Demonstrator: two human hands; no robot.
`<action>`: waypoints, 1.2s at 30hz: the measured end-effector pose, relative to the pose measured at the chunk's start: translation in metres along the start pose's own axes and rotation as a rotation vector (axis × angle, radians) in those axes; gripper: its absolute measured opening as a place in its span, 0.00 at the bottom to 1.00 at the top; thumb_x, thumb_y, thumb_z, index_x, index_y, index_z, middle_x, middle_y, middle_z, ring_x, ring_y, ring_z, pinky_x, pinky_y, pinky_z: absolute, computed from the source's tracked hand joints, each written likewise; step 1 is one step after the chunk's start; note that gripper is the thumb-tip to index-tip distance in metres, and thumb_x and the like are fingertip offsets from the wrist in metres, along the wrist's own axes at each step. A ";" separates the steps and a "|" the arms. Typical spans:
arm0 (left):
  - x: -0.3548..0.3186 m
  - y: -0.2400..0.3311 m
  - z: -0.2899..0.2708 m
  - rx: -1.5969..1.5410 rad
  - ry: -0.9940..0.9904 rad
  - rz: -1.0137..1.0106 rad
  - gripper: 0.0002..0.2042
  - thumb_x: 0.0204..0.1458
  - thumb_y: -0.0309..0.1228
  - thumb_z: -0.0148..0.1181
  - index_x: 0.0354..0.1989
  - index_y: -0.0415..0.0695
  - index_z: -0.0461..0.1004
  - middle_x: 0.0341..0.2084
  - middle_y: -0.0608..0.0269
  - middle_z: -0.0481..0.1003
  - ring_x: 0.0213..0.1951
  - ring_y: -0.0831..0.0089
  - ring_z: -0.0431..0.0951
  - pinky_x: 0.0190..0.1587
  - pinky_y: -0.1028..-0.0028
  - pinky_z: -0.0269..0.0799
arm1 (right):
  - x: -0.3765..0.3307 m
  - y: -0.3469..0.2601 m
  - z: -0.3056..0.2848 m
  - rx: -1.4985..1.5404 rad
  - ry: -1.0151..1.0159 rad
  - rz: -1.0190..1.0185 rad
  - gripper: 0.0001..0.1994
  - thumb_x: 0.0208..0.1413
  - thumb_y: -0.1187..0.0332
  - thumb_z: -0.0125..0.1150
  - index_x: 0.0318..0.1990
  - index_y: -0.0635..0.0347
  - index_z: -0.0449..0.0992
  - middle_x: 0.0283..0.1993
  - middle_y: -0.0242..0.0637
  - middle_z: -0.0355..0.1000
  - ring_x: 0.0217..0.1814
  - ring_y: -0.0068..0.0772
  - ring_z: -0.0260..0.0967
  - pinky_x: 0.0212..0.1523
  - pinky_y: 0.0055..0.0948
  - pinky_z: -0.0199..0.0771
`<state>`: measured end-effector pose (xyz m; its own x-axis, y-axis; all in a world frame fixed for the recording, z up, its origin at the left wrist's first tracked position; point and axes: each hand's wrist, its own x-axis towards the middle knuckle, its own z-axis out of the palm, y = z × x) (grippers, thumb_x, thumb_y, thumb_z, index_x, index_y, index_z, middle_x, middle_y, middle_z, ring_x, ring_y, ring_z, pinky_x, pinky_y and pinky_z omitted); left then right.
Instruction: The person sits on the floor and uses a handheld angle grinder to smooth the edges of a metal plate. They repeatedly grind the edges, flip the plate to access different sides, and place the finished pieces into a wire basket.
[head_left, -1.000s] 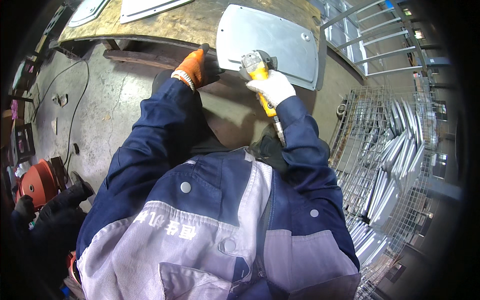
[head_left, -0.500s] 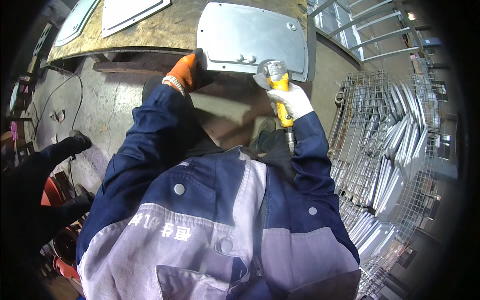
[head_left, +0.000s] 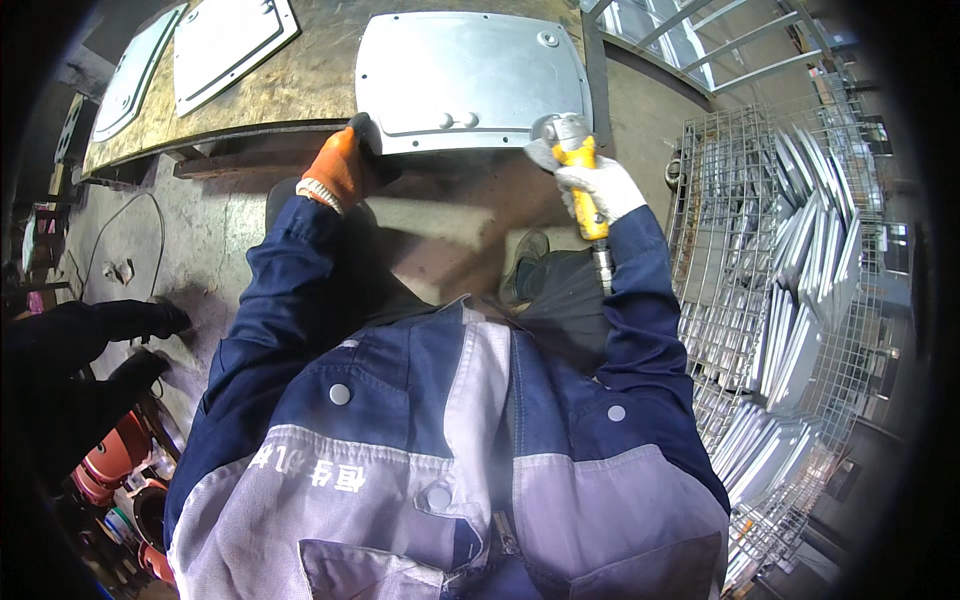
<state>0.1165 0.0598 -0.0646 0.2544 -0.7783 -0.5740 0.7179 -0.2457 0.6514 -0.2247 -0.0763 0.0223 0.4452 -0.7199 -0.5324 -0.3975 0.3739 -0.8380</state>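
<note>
A pale grey metal panel (head_left: pixel 470 75) with rounded corners, small edge holes and two knobs lies on a wooden workbench (head_left: pixel 320 60). My left hand (head_left: pixel 342 168), in an orange glove with dark fingertips, grips the panel's near left corner; some of its fingers are hidden beneath. My right hand (head_left: pixel 603 190), in a white glove, is wrapped round a yellow angle grinder (head_left: pixel 578 157) with a hose fitting at its rear. The grinder's disc is at the panel's near edge, close to the right corner; whether it touches cannot be made out.
Two similar panels (head_left: pixel 228 45) lie on the bench to the left. On the right, a wire mesh cage (head_left: pixel 720 230) holds several stacked metal plates (head_left: pixel 790 340). A metal frame (head_left: pixel 700 60) stands at the back right. Another person's dark-clad legs (head_left: pixel 80 350) and a cable (head_left: pixel 160 215) are at left.
The grinder has moved rightward along the panel's near edge, nearer its right corner. My left hand keeps its grip. The whole view has shifted slightly, so the bench appears further left.
</note>
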 end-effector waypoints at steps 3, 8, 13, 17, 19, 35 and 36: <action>-0.017 0.005 0.017 -0.032 -0.017 0.006 0.24 0.61 0.49 0.43 0.57 0.43 0.65 0.52 0.53 0.68 0.48 0.56 0.69 0.50 0.53 0.67 | -0.005 0.008 -0.032 0.058 0.101 -0.030 0.15 0.44 0.67 0.70 0.37 0.64 0.74 0.23 0.35 0.71 0.18 0.28 0.68 0.20 0.26 0.70; -0.026 0.010 0.017 0.008 -0.105 -0.059 0.23 0.57 0.48 0.52 0.52 0.43 0.66 0.48 0.50 0.69 0.46 0.55 0.69 0.50 0.56 0.66 | -0.035 0.033 -0.064 0.387 0.254 0.004 0.13 0.49 0.69 0.65 0.40 0.65 0.72 0.26 0.37 0.71 0.21 0.29 0.69 0.21 0.26 0.73; 0.003 -0.010 -0.017 0.369 -0.332 0.214 0.19 0.57 0.46 0.53 0.48 0.44 0.68 0.43 0.57 0.72 0.43 0.59 0.70 0.50 0.56 0.65 | -0.058 0.083 -0.064 0.825 -0.044 -0.100 0.19 0.49 0.64 0.67 0.45 0.63 0.70 0.35 0.39 0.71 0.29 0.30 0.71 0.31 0.30 0.76; 0.012 -0.005 -0.027 0.163 -0.270 0.214 0.16 0.61 0.45 0.47 0.50 0.50 0.70 0.43 0.60 0.74 0.46 0.61 0.71 0.53 0.59 0.65 | -0.047 0.111 -0.065 0.995 -0.141 -0.051 0.18 0.49 0.64 0.66 0.45 0.61 0.70 0.36 0.39 0.70 0.31 0.31 0.70 0.33 0.33 0.76; 0.007 0.008 -0.023 -0.365 0.051 0.142 0.18 0.61 0.47 0.47 0.52 0.50 0.69 0.45 0.58 0.73 0.49 0.60 0.71 0.55 0.59 0.65 | -0.044 0.118 -0.068 0.936 -0.156 -0.060 0.18 0.50 0.63 0.66 0.45 0.61 0.69 0.35 0.38 0.70 0.31 0.31 0.70 0.32 0.33 0.76; -0.063 -0.053 0.067 -0.190 -0.207 0.029 0.20 0.59 0.44 0.52 0.50 0.41 0.66 0.37 0.58 0.72 0.40 0.62 0.73 0.45 0.61 0.71 | -0.040 0.114 -0.066 0.839 -0.010 -0.014 0.21 0.49 0.62 0.66 0.47 0.60 0.69 0.37 0.40 0.73 0.30 0.33 0.72 0.31 0.31 0.77; -0.049 -0.069 0.079 -0.233 -0.239 -0.109 0.16 0.60 0.42 0.51 0.46 0.41 0.67 0.31 0.61 0.73 0.35 0.63 0.74 0.39 0.63 0.72 | -0.040 0.114 -0.066 0.848 -0.035 -0.022 0.21 0.49 0.62 0.66 0.48 0.60 0.69 0.37 0.40 0.73 0.30 0.33 0.72 0.31 0.31 0.77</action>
<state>0.0035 0.0687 -0.0421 0.0291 -0.8749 -0.4834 0.8678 -0.2178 0.4466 -0.3405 -0.0437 -0.0438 0.4757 -0.7189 -0.5070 0.3415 0.6820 -0.6467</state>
